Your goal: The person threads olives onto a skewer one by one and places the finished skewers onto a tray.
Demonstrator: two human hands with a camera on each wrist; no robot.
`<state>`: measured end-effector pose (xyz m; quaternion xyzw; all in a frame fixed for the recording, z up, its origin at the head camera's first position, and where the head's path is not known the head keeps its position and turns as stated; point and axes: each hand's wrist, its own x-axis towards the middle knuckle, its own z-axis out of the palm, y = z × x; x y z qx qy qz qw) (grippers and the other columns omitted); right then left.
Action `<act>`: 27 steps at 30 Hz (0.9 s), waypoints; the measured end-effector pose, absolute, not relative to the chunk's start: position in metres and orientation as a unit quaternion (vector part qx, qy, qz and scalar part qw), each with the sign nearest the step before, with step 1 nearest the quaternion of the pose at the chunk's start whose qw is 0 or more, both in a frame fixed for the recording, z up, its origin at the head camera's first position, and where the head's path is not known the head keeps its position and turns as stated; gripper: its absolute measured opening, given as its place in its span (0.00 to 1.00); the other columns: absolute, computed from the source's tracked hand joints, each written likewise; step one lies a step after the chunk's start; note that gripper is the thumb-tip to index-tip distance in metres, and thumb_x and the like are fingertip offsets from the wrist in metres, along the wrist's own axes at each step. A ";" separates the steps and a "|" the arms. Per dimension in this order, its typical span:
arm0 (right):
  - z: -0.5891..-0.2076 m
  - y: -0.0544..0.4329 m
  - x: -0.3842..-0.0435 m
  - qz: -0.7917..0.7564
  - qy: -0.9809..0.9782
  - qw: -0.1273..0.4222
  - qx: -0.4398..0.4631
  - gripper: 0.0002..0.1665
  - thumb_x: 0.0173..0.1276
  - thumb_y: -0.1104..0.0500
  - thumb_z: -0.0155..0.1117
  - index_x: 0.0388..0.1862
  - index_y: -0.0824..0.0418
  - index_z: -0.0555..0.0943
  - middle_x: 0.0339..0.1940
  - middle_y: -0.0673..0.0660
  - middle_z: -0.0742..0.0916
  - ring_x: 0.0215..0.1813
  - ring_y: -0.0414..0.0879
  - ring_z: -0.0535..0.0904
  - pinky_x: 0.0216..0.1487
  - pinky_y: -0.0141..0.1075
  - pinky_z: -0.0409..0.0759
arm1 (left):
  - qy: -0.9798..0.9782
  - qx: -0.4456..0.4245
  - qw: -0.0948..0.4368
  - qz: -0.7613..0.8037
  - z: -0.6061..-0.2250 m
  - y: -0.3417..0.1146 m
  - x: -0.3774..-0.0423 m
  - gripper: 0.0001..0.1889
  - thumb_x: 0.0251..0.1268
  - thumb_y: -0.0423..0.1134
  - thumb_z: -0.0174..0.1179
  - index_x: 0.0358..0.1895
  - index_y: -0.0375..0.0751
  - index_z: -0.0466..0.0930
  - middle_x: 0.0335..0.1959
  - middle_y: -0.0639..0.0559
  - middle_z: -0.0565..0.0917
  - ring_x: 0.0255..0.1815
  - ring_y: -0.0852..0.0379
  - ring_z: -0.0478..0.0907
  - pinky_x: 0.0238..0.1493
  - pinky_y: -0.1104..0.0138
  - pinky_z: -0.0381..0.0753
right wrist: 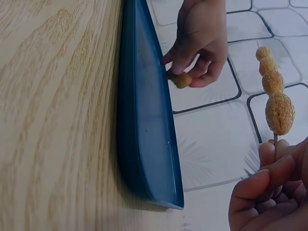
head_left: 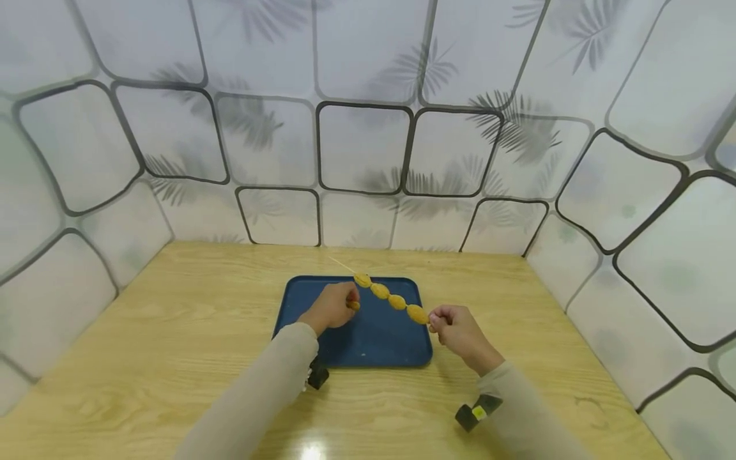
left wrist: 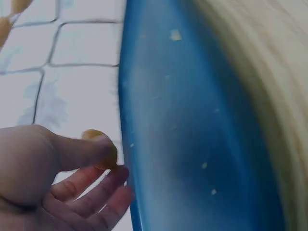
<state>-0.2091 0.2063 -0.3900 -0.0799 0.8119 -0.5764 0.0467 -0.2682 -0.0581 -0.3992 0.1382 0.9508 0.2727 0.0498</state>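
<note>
My right hand (head_left: 462, 335) pinches the lower end of a thin wooden skewer (right wrist: 275, 138) between thumb and fingers. Several wrinkled, golden-brown oval pieces (head_left: 381, 291), resembling dried fruit, are threaded along it, and its bare tip points up and left over the far side of a blue tray (head_left: 368, 342). Above the left part of that tray, my left hand (head_left: 335, 305) holds one loose oval piece (left wrist: 112, 156) between thumb and fingers. This piece is apart from the skewer. In the right wrist view, the left hand appears beyond the tray's rim.
The shallow tray rests on a light wood-grain table (head_left: 190, 319), with small pale crumbs (left wrist: 204, 165) scattered on its surface. Behind the table and along its sides stand pale panels (head_left: 368, 147) patterned with dark-outlined shapes and leaves. A black wrist device (head_left: 478, 412) sits on the right sleeve.
</note>
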 end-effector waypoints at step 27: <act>-0.390 0.210 -0.203 -0.576 0.809 0.051 -0.105 0.10 0.75 0.70 0.49 0.37 0.77 0.75 0.26 0.56 0.77 0.24 0.41 0.68 0.24 0.29 0.70 | 0.492 0.022 0.084 0.866 -0.353 -0.120 -0.245 0.13 0.77 0.28 0.43 0.59 0.28 0.64 0.50 0.41 0.72 0.46 0.52 0.81 0.54 0.68 0.77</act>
